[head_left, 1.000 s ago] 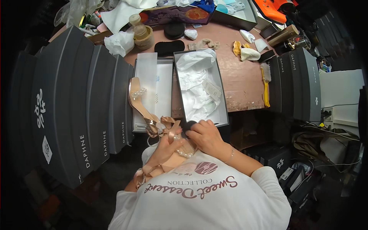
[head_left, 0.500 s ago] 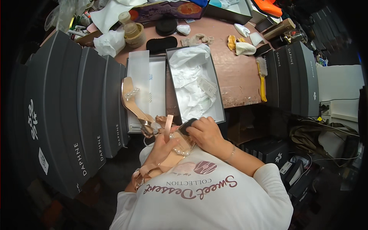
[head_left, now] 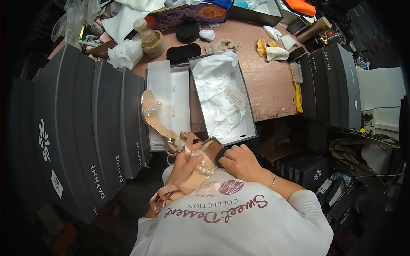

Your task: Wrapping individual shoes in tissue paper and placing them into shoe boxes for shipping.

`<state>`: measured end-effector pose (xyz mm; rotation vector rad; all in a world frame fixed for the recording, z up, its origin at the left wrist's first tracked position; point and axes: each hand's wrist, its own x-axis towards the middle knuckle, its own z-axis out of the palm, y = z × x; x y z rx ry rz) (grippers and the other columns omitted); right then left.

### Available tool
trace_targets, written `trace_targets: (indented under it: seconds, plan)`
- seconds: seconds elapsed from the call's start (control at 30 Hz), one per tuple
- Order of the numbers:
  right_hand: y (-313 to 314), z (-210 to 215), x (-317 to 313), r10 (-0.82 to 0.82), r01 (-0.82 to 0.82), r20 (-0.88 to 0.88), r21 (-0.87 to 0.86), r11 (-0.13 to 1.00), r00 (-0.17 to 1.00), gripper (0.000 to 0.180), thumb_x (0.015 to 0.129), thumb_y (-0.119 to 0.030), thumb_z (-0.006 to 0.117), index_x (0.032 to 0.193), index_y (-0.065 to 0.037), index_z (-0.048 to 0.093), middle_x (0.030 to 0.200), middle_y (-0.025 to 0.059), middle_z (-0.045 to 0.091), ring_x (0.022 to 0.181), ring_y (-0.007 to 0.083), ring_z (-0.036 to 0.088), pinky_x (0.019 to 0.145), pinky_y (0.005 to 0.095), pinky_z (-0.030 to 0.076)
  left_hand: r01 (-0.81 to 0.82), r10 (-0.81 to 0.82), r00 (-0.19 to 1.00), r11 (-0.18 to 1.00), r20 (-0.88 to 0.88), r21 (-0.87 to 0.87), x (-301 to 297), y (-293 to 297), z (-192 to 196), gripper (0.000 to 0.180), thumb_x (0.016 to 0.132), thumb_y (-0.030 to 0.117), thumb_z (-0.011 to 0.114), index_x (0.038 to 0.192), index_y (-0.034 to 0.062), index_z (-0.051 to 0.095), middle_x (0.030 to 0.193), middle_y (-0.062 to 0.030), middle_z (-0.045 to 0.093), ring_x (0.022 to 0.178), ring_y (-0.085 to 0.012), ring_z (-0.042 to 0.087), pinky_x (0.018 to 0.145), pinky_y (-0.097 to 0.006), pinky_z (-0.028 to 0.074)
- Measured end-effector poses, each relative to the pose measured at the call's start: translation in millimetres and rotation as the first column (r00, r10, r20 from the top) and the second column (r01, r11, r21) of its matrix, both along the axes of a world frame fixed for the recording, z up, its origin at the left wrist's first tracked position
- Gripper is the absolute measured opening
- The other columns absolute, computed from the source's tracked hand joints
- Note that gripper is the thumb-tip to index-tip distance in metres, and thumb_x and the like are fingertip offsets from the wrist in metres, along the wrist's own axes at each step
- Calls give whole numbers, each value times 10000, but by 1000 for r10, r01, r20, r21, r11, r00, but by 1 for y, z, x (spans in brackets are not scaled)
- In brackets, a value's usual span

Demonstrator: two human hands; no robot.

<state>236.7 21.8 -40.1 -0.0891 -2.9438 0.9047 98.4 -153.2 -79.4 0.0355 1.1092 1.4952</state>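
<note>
Sandal (head_left: 200,164) raised closer; open box (head_left: 222,98) shifted.

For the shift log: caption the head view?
Left hand holds a rose-gold sandal; right hand presses a black pad against it.

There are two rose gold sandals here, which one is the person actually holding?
The sandal close against the person's chest: the left hand grips it and the right hand presses a dark pad to its toe. The other sandal lies untouched across the open box lid.
</note>
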Motion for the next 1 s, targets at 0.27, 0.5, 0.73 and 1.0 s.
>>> trace_targets:
  seconds: [0.27, 0.5, 0.73, 1.0]
  plan:
    - [-2, -7, 0, 60, -60, 0, -92, 994, 998, 177, 715, -127, 681, 886, -109, 642, 812, 6, 531, 761, 185, 495, 664, 318, 356, 15, -15, 1000, 1000, -24, -2, -5, 1, 6, 478, 891, 122, 574, 1303, -68, 426, 1132, -95, 584, 992, -109, 562, 848, -250, 452]
    - [3, -11, -31, 40, -39, -149, 8, 999, 988, 179, 724, -144, 632, 898, -107, 648, 812, 10, 523, 769, 179, 491, 670, 316, 354, 81, -80, 995, 996, -52, 23, -1, 1, -1, 509, 888, 114, 564, 1322, -88, 392, 1190, -115, 554, 1058, -124, 535, 916, -266, 416]
    - [20, -5, -28, 153, -158, -87, -65, 985, 984, 148, 758, -147, 597, 888, -121, 663, 835, 6, 526, 786, 179, 503, 676, 316, 359, -12, 3, 995, 995, 95, 98, -1, 9, 3, 480, 914, 134, 547, 1324, -67, 399, 1204, -100, 546, 1071, -125, 531, 931, -274, 411]
    - [116, 29, -117, -237, 305, -611, 8, 952, 755, 245, 727, -78, 707, 966, -76, 653, 885, 87, 586, 829, 280, 561, 710, 374, 424, -285, 261, 952, 947, 158, 152, -43, 31, 16, 405, 931, 226, 562, 1274, 45, 445, 1134, -93, 575, 1025, -202, 597, 851, -339, 515]
